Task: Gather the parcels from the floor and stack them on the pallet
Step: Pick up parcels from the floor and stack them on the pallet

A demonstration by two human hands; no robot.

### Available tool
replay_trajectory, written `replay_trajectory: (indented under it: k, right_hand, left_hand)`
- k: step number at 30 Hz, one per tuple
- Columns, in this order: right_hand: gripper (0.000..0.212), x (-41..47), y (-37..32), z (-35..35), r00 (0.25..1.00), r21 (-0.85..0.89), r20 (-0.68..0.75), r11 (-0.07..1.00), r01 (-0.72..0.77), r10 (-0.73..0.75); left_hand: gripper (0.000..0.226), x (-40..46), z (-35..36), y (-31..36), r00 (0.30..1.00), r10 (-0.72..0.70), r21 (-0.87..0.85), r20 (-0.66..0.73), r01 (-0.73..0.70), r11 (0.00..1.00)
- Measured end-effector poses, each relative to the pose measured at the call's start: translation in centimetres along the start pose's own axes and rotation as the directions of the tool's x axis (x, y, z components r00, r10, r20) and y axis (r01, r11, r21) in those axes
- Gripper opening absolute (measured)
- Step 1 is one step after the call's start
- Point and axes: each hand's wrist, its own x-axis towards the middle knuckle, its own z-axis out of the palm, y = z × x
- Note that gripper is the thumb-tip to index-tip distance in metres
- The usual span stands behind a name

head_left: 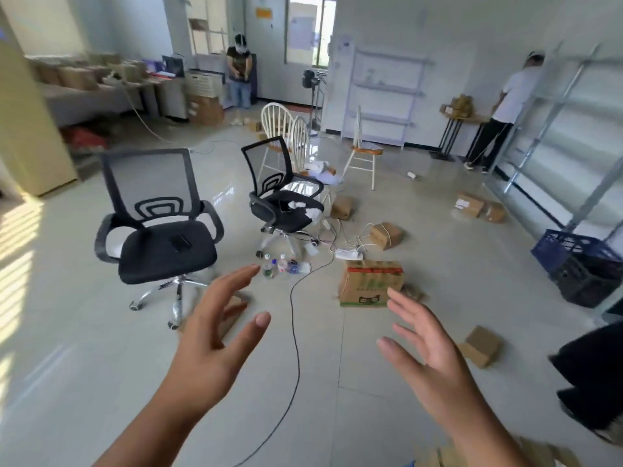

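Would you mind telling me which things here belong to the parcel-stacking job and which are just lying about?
Part of the job: printed carton; small box; tied box; two boxes by the shelving; left hand and right hand, both empty.

Lying about: office chairs; bottles; power strip; black cable; blue crate.

Printed carton [371,283] right of office chair [158,227], cable [296,332] on floor between

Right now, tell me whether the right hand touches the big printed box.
Apart. The head view shows the right hand open in the air, nearer than the big printed box on the floor.
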Motion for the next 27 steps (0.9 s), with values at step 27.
replay_trajectory:
  k: [27]
  right_hand:
    - [0.061, 36.1, 11.8, 31.3, 0.778, 0.090, 0.628, 0.994, -0.059, -0.011]
  left_hand:
    - [0.055, 14.4, -17.5, -20.8, 0.773, -0.314, 0.143, -0.552, 0.458, 0.877]
